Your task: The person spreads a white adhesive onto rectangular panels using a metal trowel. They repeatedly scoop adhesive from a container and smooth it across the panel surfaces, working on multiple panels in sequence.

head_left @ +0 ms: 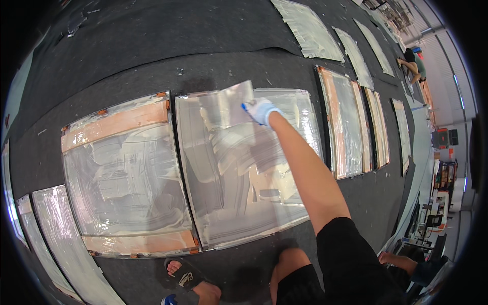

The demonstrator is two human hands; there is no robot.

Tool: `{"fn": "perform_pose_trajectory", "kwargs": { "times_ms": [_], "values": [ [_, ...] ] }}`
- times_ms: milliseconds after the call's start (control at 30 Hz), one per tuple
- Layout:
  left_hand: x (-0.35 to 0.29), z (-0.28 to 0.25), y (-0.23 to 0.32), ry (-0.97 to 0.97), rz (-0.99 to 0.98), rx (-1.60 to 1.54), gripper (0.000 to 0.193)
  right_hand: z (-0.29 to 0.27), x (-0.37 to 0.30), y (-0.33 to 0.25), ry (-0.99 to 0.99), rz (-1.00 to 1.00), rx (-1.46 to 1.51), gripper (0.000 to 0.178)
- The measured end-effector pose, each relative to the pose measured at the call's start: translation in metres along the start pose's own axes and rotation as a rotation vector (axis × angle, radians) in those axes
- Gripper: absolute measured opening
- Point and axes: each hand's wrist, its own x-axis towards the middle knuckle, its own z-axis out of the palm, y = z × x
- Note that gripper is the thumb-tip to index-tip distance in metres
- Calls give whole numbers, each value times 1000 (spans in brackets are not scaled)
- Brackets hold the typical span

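My right hand, in a white glove with blue fingertips, grips a wide, flat, shiny spreader. The spreader is tilted over the far part of a rectangular panel, and I cannot tell whether its edge touches the surface. A pale, wet-looking coat with curved streaks covers this panel. A small piece of my left hand, gloved in blue, shows at the lower edge; its fingers and anything in them are mostly hidden.
Left of it lies a panel with peach bands; more panels lie farther off. Dark sheeting covers the floor. My sandalled foot is close to the panels. A person bends at far right; another person's arm shows lower right.
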Motion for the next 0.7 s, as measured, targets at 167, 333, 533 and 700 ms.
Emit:
{"fn": "perform_pose_trajectory", "kwargs": {
  "times_ms": [167, 333, 533, 700],
  "values": [
    [-8, 2, 2, -12, -20, -48, 27, -12, -10, 87, 70, 331, 183, 63],
    [-9, 0, 7, -45, -37, 118, 27, -37, -28, 165, 366, 273, 31, 59],
    [-12, 0, 33, 23, 68, 36, 28, -86, -47, 200, 434, 397, -195, 52],
    [-16, 1, 50, 56, 89, 126, 28, -89, -37, 177, 311, 431, -441, 45]
  ]
}}
